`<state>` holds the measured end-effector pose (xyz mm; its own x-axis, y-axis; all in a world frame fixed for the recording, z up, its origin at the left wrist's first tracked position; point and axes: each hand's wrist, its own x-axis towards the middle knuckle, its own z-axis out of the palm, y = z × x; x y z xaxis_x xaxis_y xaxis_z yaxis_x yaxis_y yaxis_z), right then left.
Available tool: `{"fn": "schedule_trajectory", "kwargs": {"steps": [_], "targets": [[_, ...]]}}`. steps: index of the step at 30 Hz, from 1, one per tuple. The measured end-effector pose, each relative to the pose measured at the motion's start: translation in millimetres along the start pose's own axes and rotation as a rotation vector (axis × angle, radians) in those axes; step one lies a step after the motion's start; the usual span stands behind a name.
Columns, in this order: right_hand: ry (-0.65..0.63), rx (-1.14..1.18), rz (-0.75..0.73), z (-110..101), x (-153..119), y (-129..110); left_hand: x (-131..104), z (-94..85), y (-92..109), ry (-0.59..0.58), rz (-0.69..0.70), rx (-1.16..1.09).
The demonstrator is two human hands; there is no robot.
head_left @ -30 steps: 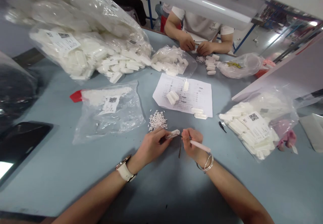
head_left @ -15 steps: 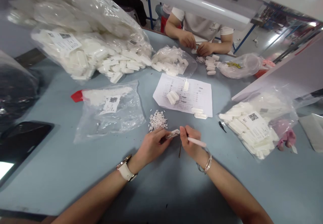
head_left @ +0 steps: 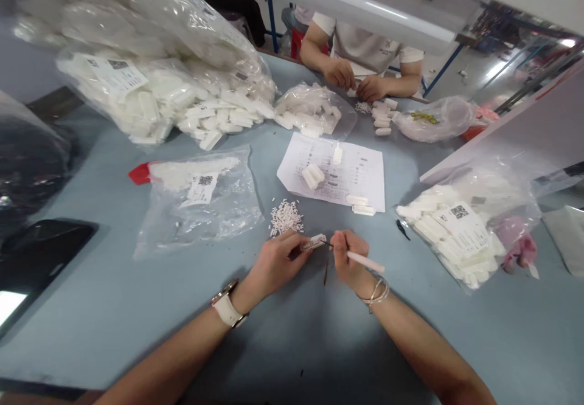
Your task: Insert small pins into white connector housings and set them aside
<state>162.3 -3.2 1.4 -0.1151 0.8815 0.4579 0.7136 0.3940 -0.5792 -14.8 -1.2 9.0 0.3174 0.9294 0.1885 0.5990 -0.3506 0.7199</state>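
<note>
My left hand (head_left: 279,260) is closed, pinching a small white plastic block (head_left: 314,242) with a row of dark holes along its side. In my right hand (head_left: 350,261) is a slim tool with a pale pink handle (head_left: 367,261) and a thin dark tip. The tip reaches toward the block's right end; whether it touches cannot be made out. A heap of tiny white pieces (head_left: 286,218) lies just beyond my left fingers. On the table between my hands lies a thin brown stick (head_left: 326,271).
A printed sheet (head_left: 292,177) bears several white blocks. Clear bags of white parts stand at the back left (head_left: 150,107) and right (head_left: 460,228). A flat bag (head_left: 201,204) and a black phone-like device (head_left: 43,259) lie left. Opposite, a co-worker's hands (head_left: 356,83) handle a small part.
My right hand has moved slightly right, away from the block, bringing the tool's dark tip into view. My left hand and the block stay almost where they were.
</note>
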Motion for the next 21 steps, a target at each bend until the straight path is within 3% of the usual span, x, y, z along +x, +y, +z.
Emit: {"fn": "schedule_trajectory", "kwargs": {"steps": [11,21], "targets": [[-0.013,0.038,0.025,-3,8,-8,-1,2.0,-3,0.001,0.024,0.001],[-0.012,-0.039,-0.300,-4,17,-16,-1,1.1,-1,0.006,0.039,0.013]]}}
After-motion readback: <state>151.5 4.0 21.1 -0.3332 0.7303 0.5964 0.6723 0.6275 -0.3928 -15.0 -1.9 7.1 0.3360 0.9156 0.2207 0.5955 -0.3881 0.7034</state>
